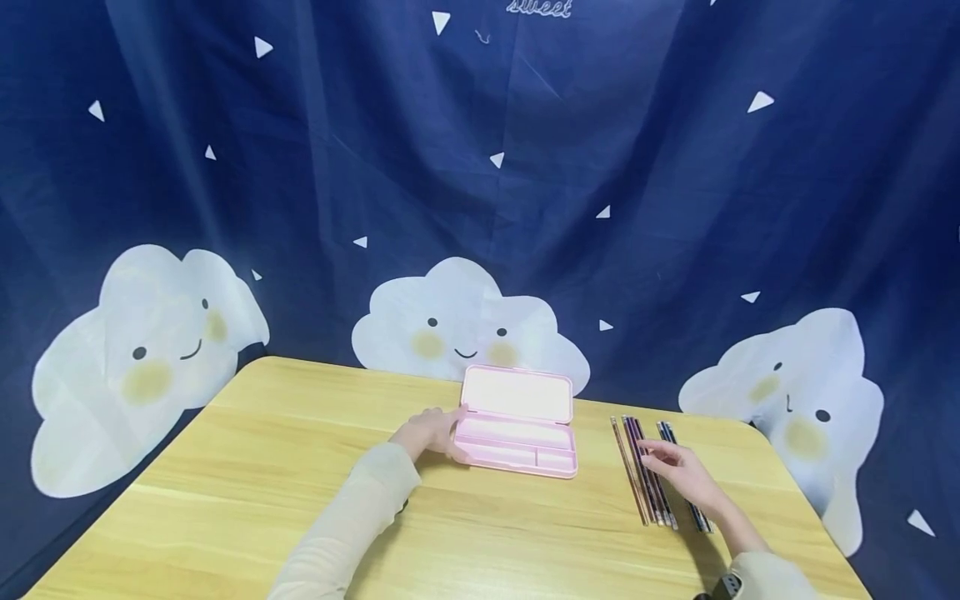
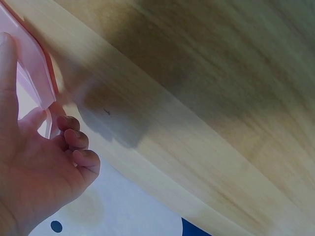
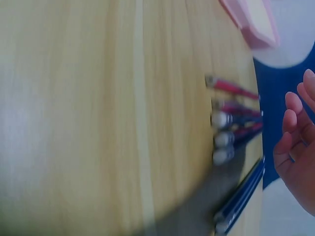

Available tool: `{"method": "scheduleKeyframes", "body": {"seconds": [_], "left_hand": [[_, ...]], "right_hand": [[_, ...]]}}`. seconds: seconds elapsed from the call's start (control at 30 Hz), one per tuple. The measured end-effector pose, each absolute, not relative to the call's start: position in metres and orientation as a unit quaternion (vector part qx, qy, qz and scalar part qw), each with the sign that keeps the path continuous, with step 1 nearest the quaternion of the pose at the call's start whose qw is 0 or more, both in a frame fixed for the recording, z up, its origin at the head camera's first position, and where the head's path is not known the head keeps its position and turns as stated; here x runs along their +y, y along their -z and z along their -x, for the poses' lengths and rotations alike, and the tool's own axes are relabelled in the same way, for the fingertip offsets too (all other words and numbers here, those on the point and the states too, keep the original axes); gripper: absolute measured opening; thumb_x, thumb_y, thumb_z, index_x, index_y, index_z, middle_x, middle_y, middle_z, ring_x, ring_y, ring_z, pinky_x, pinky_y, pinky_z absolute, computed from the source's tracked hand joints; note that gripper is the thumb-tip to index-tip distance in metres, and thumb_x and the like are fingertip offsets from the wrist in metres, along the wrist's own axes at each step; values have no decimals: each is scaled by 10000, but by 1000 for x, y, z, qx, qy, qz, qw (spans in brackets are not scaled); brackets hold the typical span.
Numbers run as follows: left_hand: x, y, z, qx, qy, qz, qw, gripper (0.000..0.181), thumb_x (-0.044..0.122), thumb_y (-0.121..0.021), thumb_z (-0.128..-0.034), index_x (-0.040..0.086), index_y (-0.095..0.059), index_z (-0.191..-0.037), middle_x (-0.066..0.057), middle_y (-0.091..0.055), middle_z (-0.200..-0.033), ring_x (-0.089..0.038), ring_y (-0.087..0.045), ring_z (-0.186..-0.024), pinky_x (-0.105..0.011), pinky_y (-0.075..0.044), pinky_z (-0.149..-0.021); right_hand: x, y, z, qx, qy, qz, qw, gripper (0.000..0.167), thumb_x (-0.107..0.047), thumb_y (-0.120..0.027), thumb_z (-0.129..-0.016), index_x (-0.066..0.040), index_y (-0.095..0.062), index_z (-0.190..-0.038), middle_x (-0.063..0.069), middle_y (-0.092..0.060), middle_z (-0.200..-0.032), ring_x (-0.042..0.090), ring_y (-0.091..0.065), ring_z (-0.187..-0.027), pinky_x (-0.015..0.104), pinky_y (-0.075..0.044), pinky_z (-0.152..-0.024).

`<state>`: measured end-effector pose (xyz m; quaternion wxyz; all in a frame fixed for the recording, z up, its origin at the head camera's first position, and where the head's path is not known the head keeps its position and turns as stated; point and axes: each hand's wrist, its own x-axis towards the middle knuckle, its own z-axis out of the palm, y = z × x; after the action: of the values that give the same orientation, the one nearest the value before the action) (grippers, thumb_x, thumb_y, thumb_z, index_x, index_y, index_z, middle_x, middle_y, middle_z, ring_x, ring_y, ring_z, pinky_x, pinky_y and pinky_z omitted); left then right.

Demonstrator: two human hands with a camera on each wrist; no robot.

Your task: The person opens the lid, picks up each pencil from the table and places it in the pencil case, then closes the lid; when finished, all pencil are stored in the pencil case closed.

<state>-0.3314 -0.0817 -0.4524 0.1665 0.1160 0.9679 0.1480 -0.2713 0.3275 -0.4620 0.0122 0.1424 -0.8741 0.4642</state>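
Note:
A pink pencil case [image 1: 517,396] lies with its lid folded back, showing its compartments. My left hand [image 1: 433,432] holds the case's left end; in the left wrist view, thumb and index finger touch the case [image 2: 37,64] while the other fingers curl beside it. Right of the case several pencils lie in loose groups: a reddish one [image 1: 628,468] on the left, a dark red and purple bunch [image 1: 651,479] in the middle, and dark blue ones [image 1: 699,518] on the right. Above them hovers my right hand [image 1: 681,468], fingers loosely bent and holding nothing.
Everything lies on a light wooden table [image 1: 247,467] with rounded far corners. Behind its far edge hangs a dark blue curtain [image 1: 645,250] printed with white clouds and triangles.

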Motion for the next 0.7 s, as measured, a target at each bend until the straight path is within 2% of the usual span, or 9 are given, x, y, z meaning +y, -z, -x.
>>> {"method": "scheduleKeyframes", "body": {"seconds": [0.07, 0.23, 0.37, 0.7], "left_hand": [[-82, 452, 331, 968, -147, -117, 167, 1014, 552, -762, -610, 232, -278, -1441, -260, -368, -1371, -404, -361, -1250, -555, -331, -996], [-83, 452, 331, 967, -149, -120, 168, 1013, 555, -756, -615, 228, -273, -1444, -264, -367, -1371, -404, -360, -1252, -551, -332, -998], [-84, 452, 331, 967, -148, -121, 167, 1020, 564, -750, -618, 226, -263, -1447, -272, -360, -1373, -409, -353, -1256, -550, -326, -1005], [-82, 453, 331, 966, -155, -119, 169, 1014, 564, -750, -619, 240, -263, -1447, -264, -351, -1386, -410, -345, -1265, -547, -325, -1008]], "right_hand": [[334, 463, 270, -877, -463, -127, 16, 384, -82, -550, -900, 160, -483, -1191, 77, -602, -847, 21, -516, -725, 227, -449, -603], [348, 463, 268, -892, -442, -92, 25, 407, -96, -551, -899, 151, -473, -1212, 108, -614, -893, -1, -519, -759, 210, -458, -644], [357, 464, 266, -907, -413, -74, 28, 443, -138, -550, -905, 123, -452, -1249, 133, -616, -881, 56, -537, -766, 216, -452, -658], [378, 470, 258, -931, -363, -35, 22, 448, -149, -530, -916, 153, -435, -1233, 162, -582, -908, 126, -503, -792, 254, -453, -650]]}}
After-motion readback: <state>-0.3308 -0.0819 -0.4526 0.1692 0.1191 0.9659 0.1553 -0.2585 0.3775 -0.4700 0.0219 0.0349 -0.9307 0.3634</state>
